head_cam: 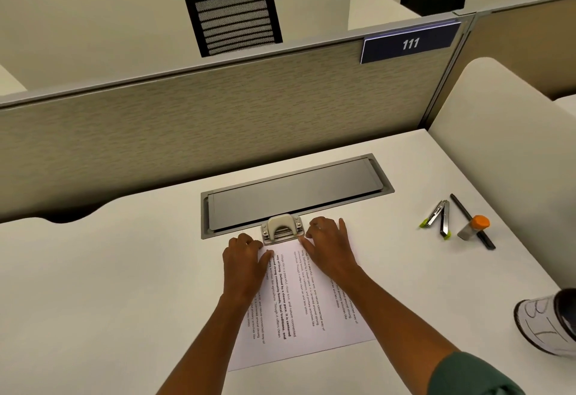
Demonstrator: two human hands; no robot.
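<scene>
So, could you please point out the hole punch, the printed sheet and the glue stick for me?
hole punch point(282, 222): head view, on its cream handle.
printed sheet point(299, 301): head view, middle of the page.
glue stick point(473, 227): head view, middle, where cap meets tube.

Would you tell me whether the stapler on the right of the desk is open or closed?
Open: the stapler lies on the desk with its two arms splayed in a V.

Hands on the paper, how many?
2: the left hand holds the paper at its far left corner; the right hand lies flat on it beside the hole punch.
</scene>
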